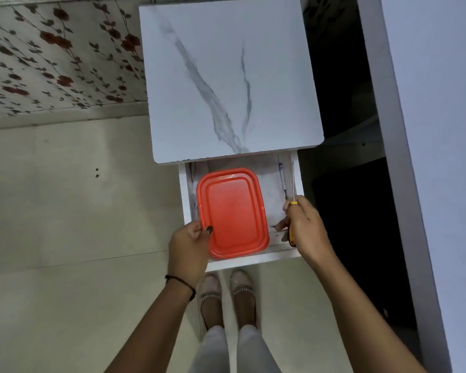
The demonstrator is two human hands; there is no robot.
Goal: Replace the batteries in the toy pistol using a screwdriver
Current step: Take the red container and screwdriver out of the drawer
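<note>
The right hand grips the screwdriver, shaft pointing away along the right side of the open drawer, while the left hand holds the red box beside it; no toy pistol shows.

Wall: floral wallpaper, red blooms, 10 o'clock.
Floor: pale tiles (dimly lit), 8 o'clock.
Worktop: white marble-look, 12 o'clock; drawer open beneath.
Panel: white, 3 o'clock.

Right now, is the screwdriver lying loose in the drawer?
No, the right hand grips the screwdriver over the open drawer.
</note>
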